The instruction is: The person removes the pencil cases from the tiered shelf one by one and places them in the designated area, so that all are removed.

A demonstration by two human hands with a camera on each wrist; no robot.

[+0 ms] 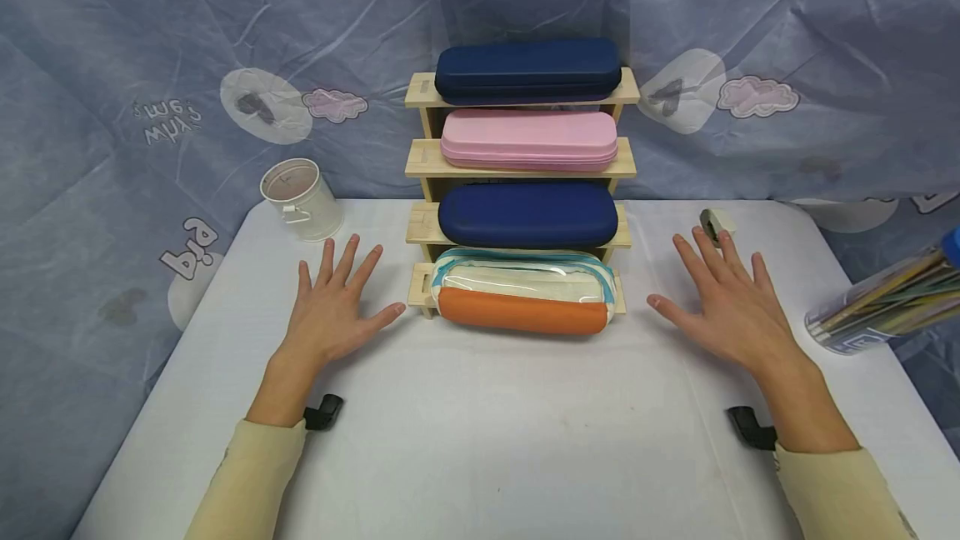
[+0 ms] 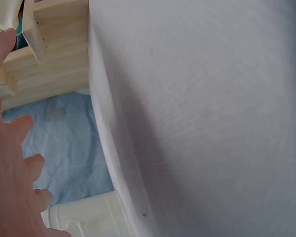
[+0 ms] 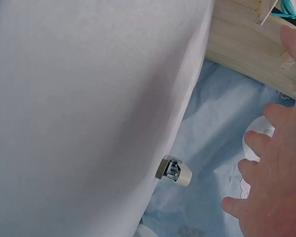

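My left hand (image 1: 330, 315) is spread palm down at the left of the white table (image 1: 555, 440), fingers straight and holding nothing. A white metal pail (image 1: 313, 213) stands just beyond its fingertips. The right hand (image 1: 731, 311) mirrors it, also spread and holding nothing, with a small cream-coloured object with a metal part (image 3: 175, 171) past its fingertips. Between the hands rises a stepped wooden rack (image 1: 420, 158). From top to bottom it bears a navy case (image 1: 528, 72), a pink case (image 1: 528, 138), a blue case (image 1: 528, 215) and an orange pouch with a clear upper part (image 1: 522, 309).
To the right of my right hand, a clear jar (image 1: 843, 340) of thin coloured sticks with a blue lid leans outward in the head view. A blue printed cloth (image 1: 360, 40) hangs behind the table and along its left side.
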